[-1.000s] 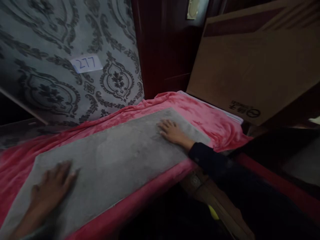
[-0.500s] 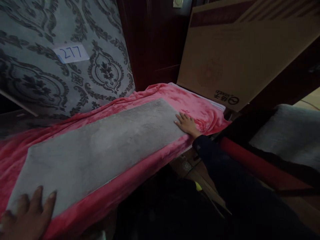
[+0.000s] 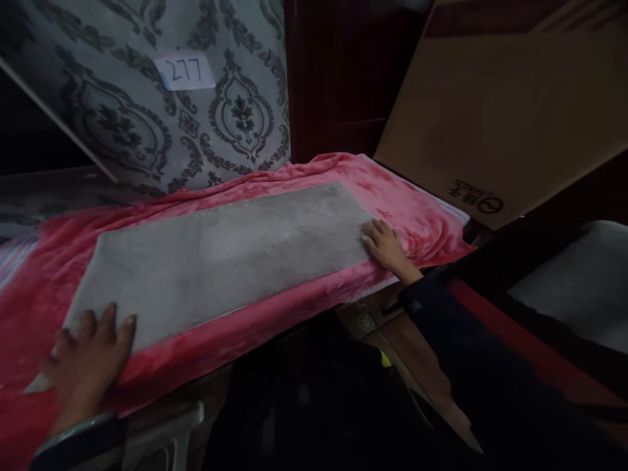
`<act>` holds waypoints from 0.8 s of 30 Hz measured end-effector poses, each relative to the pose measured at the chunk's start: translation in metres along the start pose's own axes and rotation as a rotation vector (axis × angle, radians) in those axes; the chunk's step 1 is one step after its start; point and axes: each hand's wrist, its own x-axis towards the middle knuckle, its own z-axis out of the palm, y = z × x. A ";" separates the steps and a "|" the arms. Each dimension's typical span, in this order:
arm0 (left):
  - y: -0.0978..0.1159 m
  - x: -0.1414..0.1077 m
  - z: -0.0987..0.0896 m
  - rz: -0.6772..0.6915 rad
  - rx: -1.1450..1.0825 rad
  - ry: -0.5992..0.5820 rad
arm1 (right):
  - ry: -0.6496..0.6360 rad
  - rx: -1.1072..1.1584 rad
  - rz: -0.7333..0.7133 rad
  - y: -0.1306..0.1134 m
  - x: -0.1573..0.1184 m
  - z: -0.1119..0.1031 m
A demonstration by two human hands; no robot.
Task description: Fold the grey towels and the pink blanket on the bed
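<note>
Farther out than a second ago, the right hand (image 3: 386, 247) now rests at the gray cloth's (image 3: 235, 245) right end, the left hand (image 3: 91, 356) at its near left corner. Both palms lie flat, fingers unclenched, likely keeping the cloth smooth atop the pink blanket (image 3: 409, 208).

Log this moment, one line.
left hand: at gray cloth, left end | right hand: at cloth, right end | cloth: over pink blanket
</note>
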 end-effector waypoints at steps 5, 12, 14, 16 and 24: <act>0.003 -0.001 0.006 -0.087 -0.181 0.137 | 0.014 0.031 -0.257 -0.025 -0.016 0.018; -0.011 -0.012 0.017 -0.036 -0.131 0.171 | 0.109 0.060 -0.174 -0.002 -0.039 0.029; -0.013 -0.015 0.015 -0.065 -0.136 0.122 | 0.117 0.088 -0.148 -0.002 -0.040 0.028; -0.009 -0.017 0.010 -0.068 -0.149 0.079 | 0.139 0.111 -0.144 -0.019 -0.038 0.023; 0.042 -0.009 0.001 0.388 -0.253 0.127 | 0.034 0.273 -0.635 -0.207 -0.011 -0.004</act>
